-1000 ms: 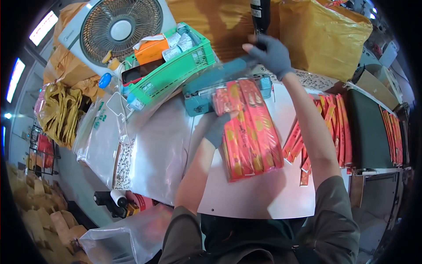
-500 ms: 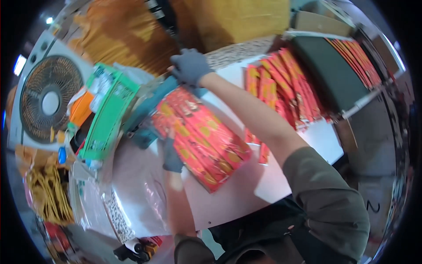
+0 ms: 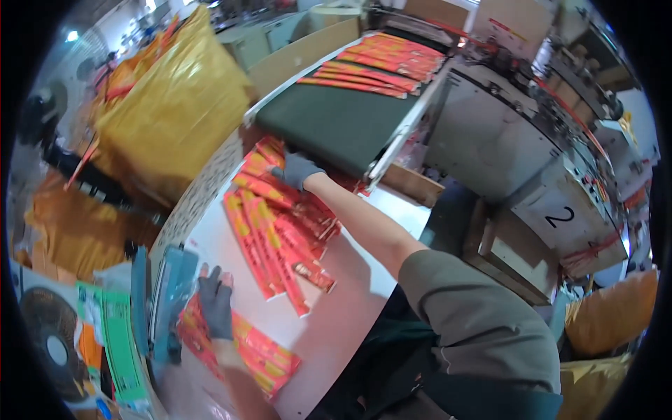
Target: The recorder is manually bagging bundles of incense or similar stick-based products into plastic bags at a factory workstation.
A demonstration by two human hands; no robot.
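Observation:
My left hand (image 3: 215, 304), in a grey glove with bare fingertips, lies with fingers stretched over a clear bag of red and yellow stick packets (image 3: 262, 353). Beside that bag stands a teal bench sealer (image 3: 175, 287), its long arm raised. My right hand (image 3: 297, 171), gloved the same way, reaches across to the far end of a loose heap of stick packets (image 3: 269, 241) on the white tabletop (image 3: 343, 301). Its fingers point left onto the packets and look apart; part of them is hidden. The heap fans out toward me.
A dark green conveyor belt (image 3: 329, 129) ends just beyond the heap, carrying rows of stick packets (image 3: 392, 63). Large yellow sacks (image 3: 175, 105) stand at the far left. A green plastic basket (image 3: 119, 343) and a fan (image 3: 56, 350) are at the near left. Grey machine cabinets (image 3: 476, 133) line the right.
My right hand has left the sealer and moved right to the loose packets. The bag has come away from the sealer's jaw, and my left hand now lies on top. The view has swung right.

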